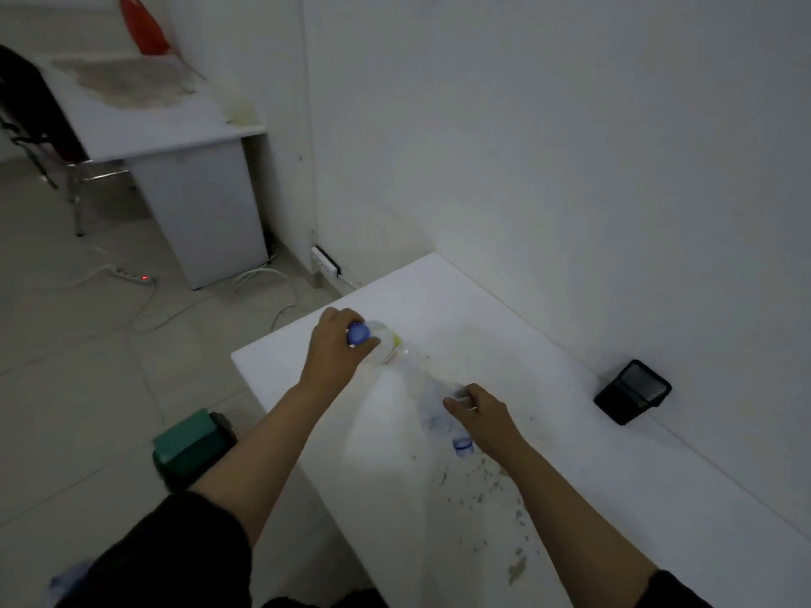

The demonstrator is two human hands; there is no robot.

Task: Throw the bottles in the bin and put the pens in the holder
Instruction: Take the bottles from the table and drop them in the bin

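White tabletop (592, 498) fills the lower right, set against the wall, with dark speckled stains near the front edge. A second white desk (175, 125) stands at upper left with a brown stain on top, a chair (39, 125) beside it and something red (142, 21) at its far end. Power strip (131, 276) with a red light lies on the tiled floor, cables trailing.

Green bin (188, 445) sits on the floor just beside the tabletop's left edge, partly hidden behind the left forearm.

Black mesh holder (632, 390) stands on the tabletop near the wall, well apart from both hands. Contents not discernible.

Left hand (335, 351): grip closed around the neck end of a clear bottle with blue cap (388, 344), near the tabletop's far left corner. Bottle is tilted; can't tell if it's touching the surface.

Right hand (487, 421): grip closed on a second clear bottle (439, 414), blurred, its blue neck ring below the fingers. It lies low at the tabletop, just right of the first bottle.

Both sleeves are dark, pushed up above the forearms.
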